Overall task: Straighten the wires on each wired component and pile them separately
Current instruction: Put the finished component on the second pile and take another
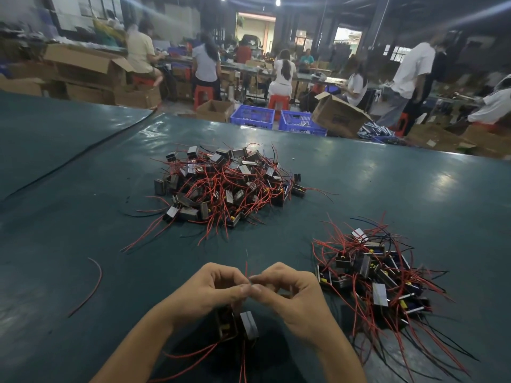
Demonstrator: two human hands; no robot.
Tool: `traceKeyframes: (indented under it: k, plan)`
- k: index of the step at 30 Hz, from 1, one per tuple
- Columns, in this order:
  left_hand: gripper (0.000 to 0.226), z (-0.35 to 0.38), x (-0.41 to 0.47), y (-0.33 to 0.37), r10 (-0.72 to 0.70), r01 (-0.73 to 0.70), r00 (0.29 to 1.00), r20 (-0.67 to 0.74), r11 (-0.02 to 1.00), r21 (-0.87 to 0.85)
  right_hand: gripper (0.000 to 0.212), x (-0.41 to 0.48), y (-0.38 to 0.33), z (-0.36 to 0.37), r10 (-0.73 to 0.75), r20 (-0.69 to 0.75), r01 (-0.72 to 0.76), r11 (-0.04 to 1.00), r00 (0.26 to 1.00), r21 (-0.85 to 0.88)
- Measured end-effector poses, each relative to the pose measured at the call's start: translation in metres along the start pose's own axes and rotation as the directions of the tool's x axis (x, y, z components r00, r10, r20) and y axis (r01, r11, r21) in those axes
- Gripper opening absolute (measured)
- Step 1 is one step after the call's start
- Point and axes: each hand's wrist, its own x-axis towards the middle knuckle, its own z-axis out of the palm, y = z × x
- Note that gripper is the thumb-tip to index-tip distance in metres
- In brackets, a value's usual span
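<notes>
My left hand (213,288) and my right hand (293,294) meet fingertip to fingertip near the table's front edge, both pinching a thin red wire (246,268) that sticks up between them. A small wired component (243,324) with a dark body and metal core hangs just below my fingers, its other red wires trailing toward me. A big tangled heap of like components (224,183) lies in the middle of the green table. A second, smaller pile (378,275) lies to the right of my right hand, its wires fanning toward the front.
A loose red wire (92,286) lies alone on the green table (69,217) to the left. Beyond the table's far edge stand blue crates (253,116), cardboard boxes (338,113) and several people working at benches.
</notes>
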Motion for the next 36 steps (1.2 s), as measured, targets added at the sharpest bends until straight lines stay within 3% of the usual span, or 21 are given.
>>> traceKeyframes:
  k: [4,7,10,13,16,26,31,36]
  plan:
    - [0.011,0.004,0.000,0.002,0.030,-0.030,1.000,0.007,0.999,0.015,0.024,0.001,0.001,0.001,0.075,-0.060,-0.077,0.997,0.995,-0.024]
    - [0.008,0.006,0.000,0.002,0.059,-0.059,0.998,0.001,0.995,0.081,0.041,0.002,0.003,0.001,0.287,-0.107,-0.283,0.958,0.952,0.051]
    - [0.008,0.008,0.001,0.002,0.078,-0.077,0.997,-0.006,0.990,0.118,0.042,0.002,0.006,0.004,0.427,-0.091,-0.413,0.900,0.900,0.138]
    - [0.009,0.007,0.002,0.002,0.097,-0.090,0.994,-0.057,0.990,0.112,0.032,0.002,0.005,0.005,0.285,-0.095,-0.274,0.955,0.954,0.116]
    - [0.010,0.004,0.003,0.002,0.099,-0.091,0.990,-0.096,0.992,0.082,0.009,0.001,0.004,0.001,0.073,-0.107,-0.077,0.996,0.992,-0.042]
    - [0.012,0.003,0.001,0.002,0.034,-0.034,0.999,-0.033,0.999,0.004,0.010,0.001,0.010,0.001,-0.199,-0.077,0.164,0.931,0.977,-0.326]
    - [0.012,0.003,0.001,0.002,0.050,-0.048,0.996,-0.080,0.998,0.029,0.032,0.001,0.014,0.003,-0.227,-0.068,0.179,0.891,0.972,-0.417]
    - [0.012,0.006,0.003,0.000,0.063,-0.054,0.995,-0.079,0.993,0.107,0.048,-0.001,0.016,0.005,-0.058,-0.072,0.029,0.938,0.996,-0.345]
